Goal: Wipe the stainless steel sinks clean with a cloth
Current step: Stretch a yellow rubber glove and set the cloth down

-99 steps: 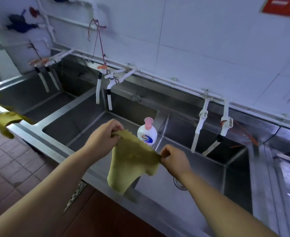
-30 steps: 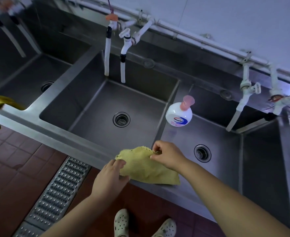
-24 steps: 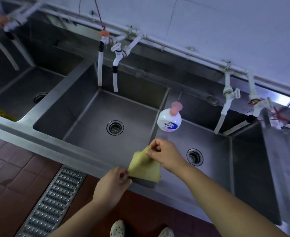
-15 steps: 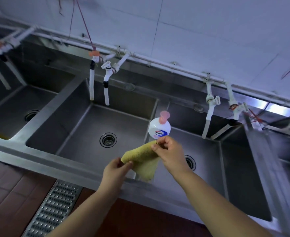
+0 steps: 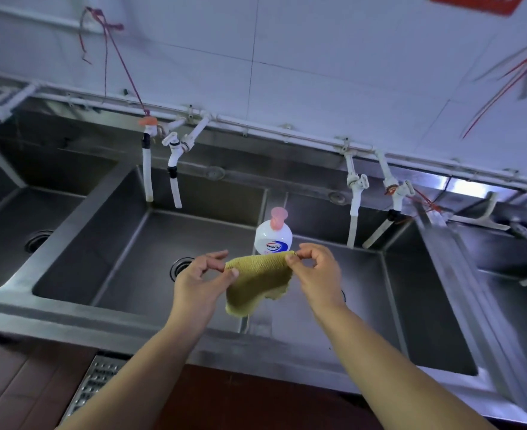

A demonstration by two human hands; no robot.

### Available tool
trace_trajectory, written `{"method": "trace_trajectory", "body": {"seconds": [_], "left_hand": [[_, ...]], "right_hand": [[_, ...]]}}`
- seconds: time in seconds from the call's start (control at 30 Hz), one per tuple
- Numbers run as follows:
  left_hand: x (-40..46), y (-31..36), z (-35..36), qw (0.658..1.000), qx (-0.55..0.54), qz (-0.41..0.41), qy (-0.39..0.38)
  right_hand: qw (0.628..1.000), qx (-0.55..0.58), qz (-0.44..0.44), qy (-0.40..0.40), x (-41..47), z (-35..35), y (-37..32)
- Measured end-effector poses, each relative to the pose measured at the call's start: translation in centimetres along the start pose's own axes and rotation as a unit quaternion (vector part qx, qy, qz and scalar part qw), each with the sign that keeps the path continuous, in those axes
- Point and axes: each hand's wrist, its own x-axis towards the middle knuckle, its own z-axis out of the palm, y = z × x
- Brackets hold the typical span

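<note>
I am holding the yellow cloth [image 5: 257, 280] in the air above the divider between two steel sinks [image 5: 150, 259], both forearms extended. My left hand [image 5: 201, 279] is pinching its left top corner; my right hand [image 5: 316, 274] is pinching the right. A soap bottle [image 5: 273, 237] is standing just behind.

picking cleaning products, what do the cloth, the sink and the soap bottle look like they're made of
Cloth: yellow woven or knitted fabric, probably; mesh-like texture, hangs limp.
Sink: stainless steel, brushed; grey with dull reflections.
Soap bottle: likely white glossy plastic, with a pink pump and a printed label.
</note>
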Motion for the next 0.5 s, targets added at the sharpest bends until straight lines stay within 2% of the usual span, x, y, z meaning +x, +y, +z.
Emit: {"method": "trace_trajectory", "body": {"seconds": [0.13,0.3,0.5], "left_hand": [[0.6,0.4,0.0,1.000,-0.007,0.004,-0.024],[1.0,1.0,0.2,1.000,0.006,0.025,-0.016],[1.6,2.1,-0.5,0.994,0.099,0.040,-0.026]], "right_hand": [[0.998,0.042,0.044,-0.012,0.0,-0.5,-0.1],[0.998,0.025,0.052,-0.009,-0.1,-0.3,0.0],[0.997,-0.023,0.053,-0.053,1.8,0.8,-0.3]]}}
